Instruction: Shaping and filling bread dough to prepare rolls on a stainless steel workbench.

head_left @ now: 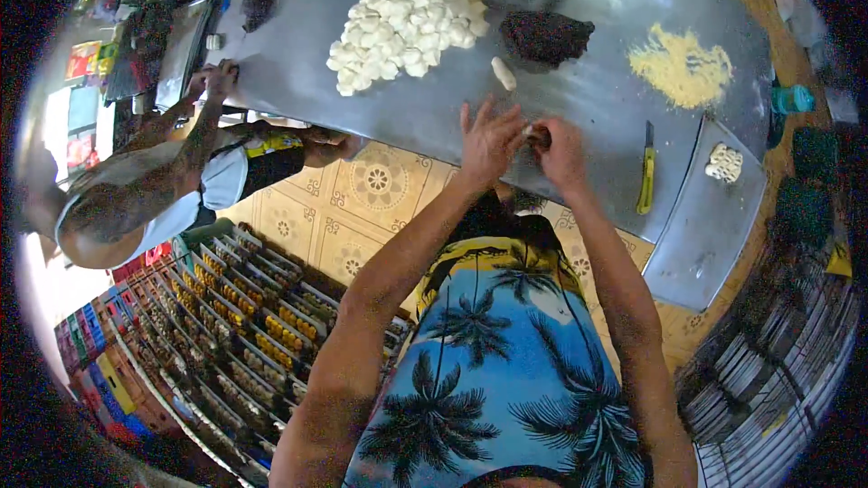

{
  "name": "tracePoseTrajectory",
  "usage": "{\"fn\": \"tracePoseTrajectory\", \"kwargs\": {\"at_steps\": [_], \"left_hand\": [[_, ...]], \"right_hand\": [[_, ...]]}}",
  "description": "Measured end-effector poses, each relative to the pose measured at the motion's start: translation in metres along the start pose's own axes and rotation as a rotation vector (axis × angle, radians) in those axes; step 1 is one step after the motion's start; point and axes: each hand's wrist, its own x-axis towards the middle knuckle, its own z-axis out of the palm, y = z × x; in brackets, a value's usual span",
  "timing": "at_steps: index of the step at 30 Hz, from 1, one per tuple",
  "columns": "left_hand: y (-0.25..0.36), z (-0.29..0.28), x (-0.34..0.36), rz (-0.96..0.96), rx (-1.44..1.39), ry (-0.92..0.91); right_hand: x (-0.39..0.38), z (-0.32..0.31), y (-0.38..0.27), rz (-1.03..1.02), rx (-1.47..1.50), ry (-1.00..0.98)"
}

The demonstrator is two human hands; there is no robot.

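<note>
1. Left hand (pixel 489 140) and right hand (pixel 561 152) meet at the near edge of the steel worktop (pixel 579 95), fingers almost touching.
2. Small dough piece (pixel 537 134) with dark filling sits pinched between both hands; right fingers curled closed on it, left fingers (pixel 481 115) spread half open, tips against it.
3. Loose white dough lump (pixel 503 73) lies just beyond the hands.
4. Big pile of white dough pieces (pixel 409 16) further back, left of a dark filling mound (pixel 545 35).
5. Yellow crumb heap (pixel 680 64) on the right; yellow-handled knife (pixel 646 172) near the right hand.
6. Metal tray (pixel 701 235) on the far right holds a few shaped pieces (pixel 723 163).
7. Another person (pixel 154 181) leans on the worktop at the left.
</note>
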Motion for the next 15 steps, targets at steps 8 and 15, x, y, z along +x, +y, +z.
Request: {"fn": "tracePoseTrajectory", "kwargs": {"at_steps": [8,15], "left_hand": [[0.0018,-0.0034,-0.0008,0.020,-0.120,0.055],[-0.0034,-0.0059,0.0045,-0.014,-0.112,-0.071]], "right_hand": [[-0.0063,-0.0076,-0.0083,0.118,-0.078,-0.048],[-0.0060,-0.0023,-0.0050,-0.068,-0.127,0.230]]}}
